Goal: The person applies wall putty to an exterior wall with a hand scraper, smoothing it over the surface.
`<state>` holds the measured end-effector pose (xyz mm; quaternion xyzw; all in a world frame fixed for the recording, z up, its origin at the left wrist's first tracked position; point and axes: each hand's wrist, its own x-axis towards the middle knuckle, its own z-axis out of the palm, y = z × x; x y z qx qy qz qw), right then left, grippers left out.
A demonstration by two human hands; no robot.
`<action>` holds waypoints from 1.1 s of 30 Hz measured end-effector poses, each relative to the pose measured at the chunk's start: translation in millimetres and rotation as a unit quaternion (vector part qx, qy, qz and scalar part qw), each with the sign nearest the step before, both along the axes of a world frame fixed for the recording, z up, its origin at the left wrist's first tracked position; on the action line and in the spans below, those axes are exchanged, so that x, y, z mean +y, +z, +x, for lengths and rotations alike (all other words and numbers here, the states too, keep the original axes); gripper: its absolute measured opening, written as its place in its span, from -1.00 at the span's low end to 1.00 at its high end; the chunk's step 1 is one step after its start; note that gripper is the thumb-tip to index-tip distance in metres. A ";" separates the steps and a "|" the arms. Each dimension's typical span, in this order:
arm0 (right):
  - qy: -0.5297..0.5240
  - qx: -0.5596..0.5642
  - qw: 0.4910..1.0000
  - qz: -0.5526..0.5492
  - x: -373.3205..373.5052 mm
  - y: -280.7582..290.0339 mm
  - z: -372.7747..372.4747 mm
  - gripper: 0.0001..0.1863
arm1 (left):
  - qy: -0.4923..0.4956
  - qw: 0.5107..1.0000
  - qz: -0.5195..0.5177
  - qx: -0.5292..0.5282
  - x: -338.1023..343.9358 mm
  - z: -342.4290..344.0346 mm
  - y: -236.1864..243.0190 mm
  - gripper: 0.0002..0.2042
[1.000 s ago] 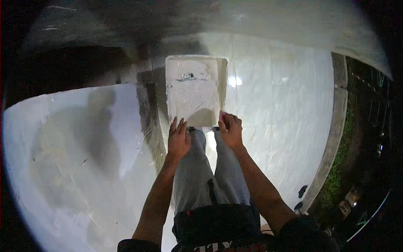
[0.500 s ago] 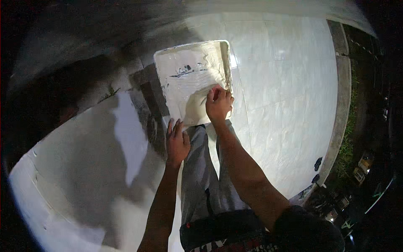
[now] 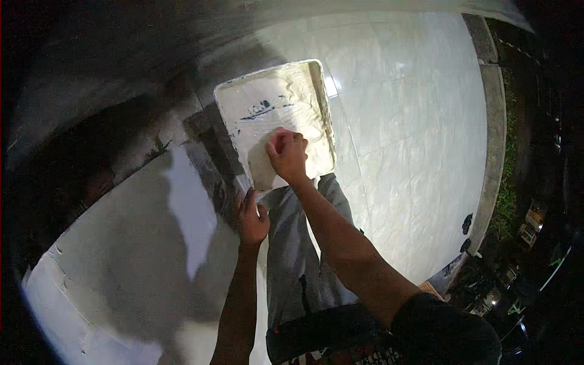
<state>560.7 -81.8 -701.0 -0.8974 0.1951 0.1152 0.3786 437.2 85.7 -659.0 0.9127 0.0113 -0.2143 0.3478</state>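
Observation:
A rectangular tray [image 3: 219, 97] coated with thick cream-coloured paint [image 3: 243, 100] lies in front of my legs. Dark blue streaks [image 3: 263, 108] mark the paint near the tray's middle. My right hand [image 3: 290, 155] is over the near half of the tray with its fingers curled together; whatever they may hold is hidden. At the tray's near left corner is my left hand [image 3: 252, 220], fingers stretched toward the rim and thumb apart. Whether it touches the rim I cannot tell.
A wide, pale smooth surface [image 3: 413, 140] spreads to the right, ending at a grey kerb [image 3: 491, 109] with grass [image 3: 506, 201] beyond. Dark slippers [image 3: 467, 224] lie near that edge. On the left is another pale slab [image 3: 115, 237] in shadow.
My right hand has moved left across the tray, away from its right rim. My left hand has shifted slightly nearer to me. The tray appears slightly turned and farther left in view.

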 end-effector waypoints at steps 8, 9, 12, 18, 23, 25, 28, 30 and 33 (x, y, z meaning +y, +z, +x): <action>0.002 -0.100 0.995 0.007 -12.1 -5.9 37.5 -0.59 | 0.015 1.000 0.004 0.009 1.5 -5.7 -0.5 -0.51; -0.006 -0.117 0.993 -0.028 -16.2 -4.4 38.5 -0.57 | 0.015 0.999 0.012 0.026 1.9 -7.9 -1.2 -0.51; 0.017 -0.063 0.996 -0.067 -15.0 -2.2 29.9 -0.48 | 0.025 0.999 0.001 0.020 7.3 -17.4 -7.8 -0.52; 0.129 -0.013 0.991 -0.032 14.6 -5.8 -2.3 -0.42 | 0.052 0.998 -0.027 0.037 7.4 -34.8 -21.8 -0.54; -0.031 0.058 0.960 0.274 3.3 -6.4 -7.1 -0.58 | 0.009 1.000 0.006 0.015 4.2 -35.2 -14.4 -0.53; -0.132 0.138 0.814 0.549 -47.7 -17.5 -13.3 -0.56 | 0.050 0.996 -0.025 0.076 -9.2 -20.3 2.2 -0.53; -0.241 0.161 0.698 0.655 -59.9 27.3 -9.3 -0.43 | 0.052 0.994 0.027 0.089 3.8 -28.0 2.2 -0.53; -0.242 0.141 0.678 0.680 -97.0 30.3 -16.6 -0.39 | 0.087 0.988 -0.002 0.125 -11.8 -19.2 11.4 -0.52; -0.288 0.136 0.664 0.676 -110.8 41.2 -21.0 -0.41 | 0.074 0.995 -0.018 0.068 -5.5 -27.7 3.6 -0.50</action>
